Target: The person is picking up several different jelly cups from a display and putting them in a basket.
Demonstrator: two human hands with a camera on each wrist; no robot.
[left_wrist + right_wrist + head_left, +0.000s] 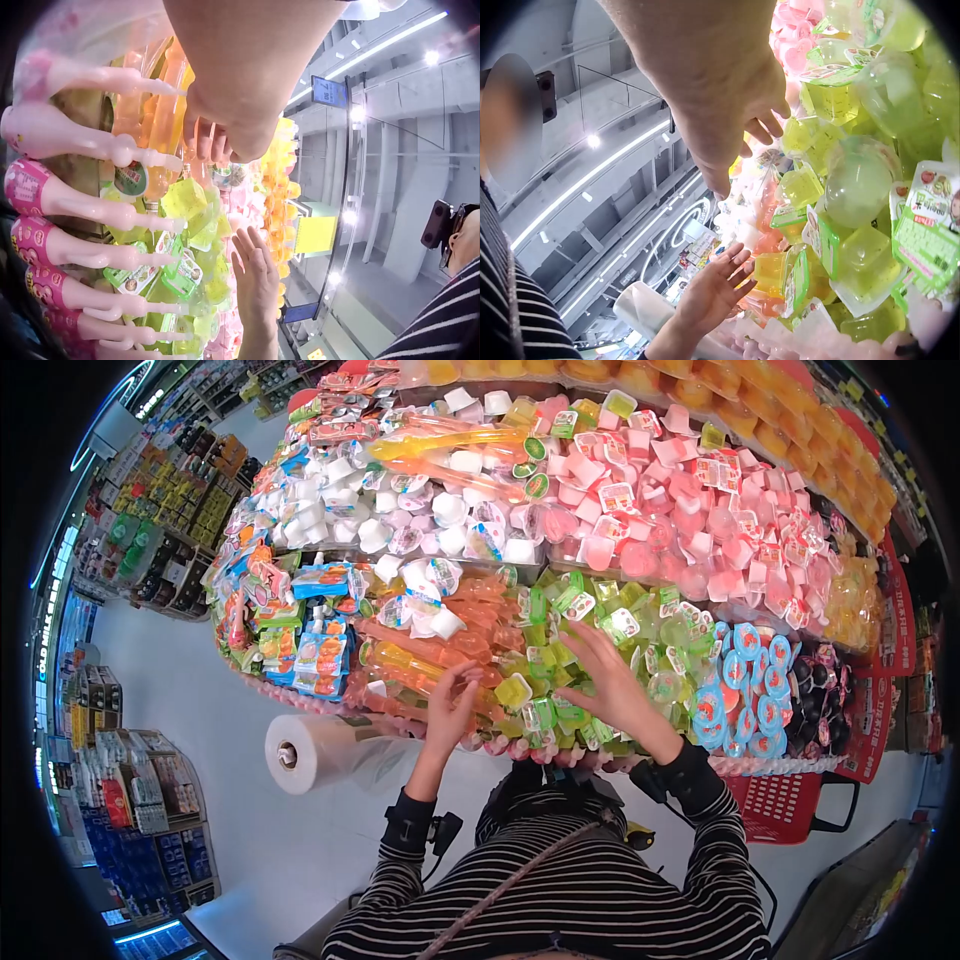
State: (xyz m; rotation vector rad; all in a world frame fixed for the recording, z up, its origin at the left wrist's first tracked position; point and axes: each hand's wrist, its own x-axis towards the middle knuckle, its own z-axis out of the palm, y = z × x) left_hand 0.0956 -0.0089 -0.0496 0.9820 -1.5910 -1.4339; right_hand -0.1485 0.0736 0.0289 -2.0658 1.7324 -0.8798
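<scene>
My left hand (453, 710) hovers with relaxed fingers over the front edge of the display, nearest the long orange jelly tubes (400, 672). To its right, my right hand (610, 685) spreads its fingers and thumb above the green jelly cups (545, 605). Neither hand holds anything. Between the two hands lies a yellow jelly cup (513, 691), which the right wrist view shows close by the left fingertips (742, 271). Several green-labelled packs (926, 225) lie among the green cups below the right hand.
White jelly cups (370, 535) and pink ones (640, 510) fill the rows behind. A plastic bag roll (300, 753) stands at the front left; a red basket (775, 805) is at the right. Pink bottle-shaped packs (82, 199) line the front edge. Blue-rimmed cups (745, 670) lie right.
</scene>
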